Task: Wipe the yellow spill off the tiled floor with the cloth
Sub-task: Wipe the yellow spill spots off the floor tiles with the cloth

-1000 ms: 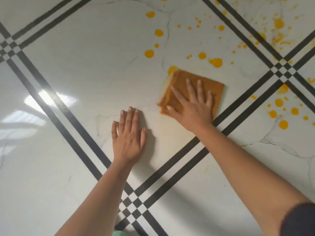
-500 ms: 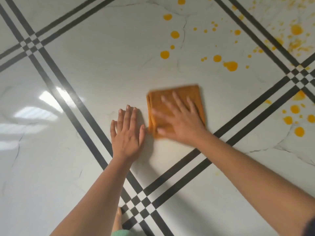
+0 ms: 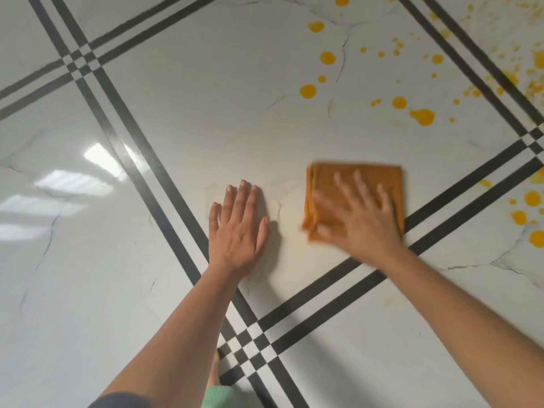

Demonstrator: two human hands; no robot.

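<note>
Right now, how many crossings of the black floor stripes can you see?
3 stripe crossings: one at upper left, one at bottom centre, one at the right edge, up-right of the cloth. Others may lie outside the frame.

Right hand (image 3: 360,222) presses cloth (image 3: 326,178) flat; left hand (image 3: 238,228) rests on floor (image 3: 206,113).

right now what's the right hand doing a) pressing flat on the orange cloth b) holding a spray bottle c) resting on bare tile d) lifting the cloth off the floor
A: the right hand lies with its fingers spread flat on top of the folded orange cloth, which sits on the tiled floor. It is the left hand that rests on bare tile beside it.
</note>
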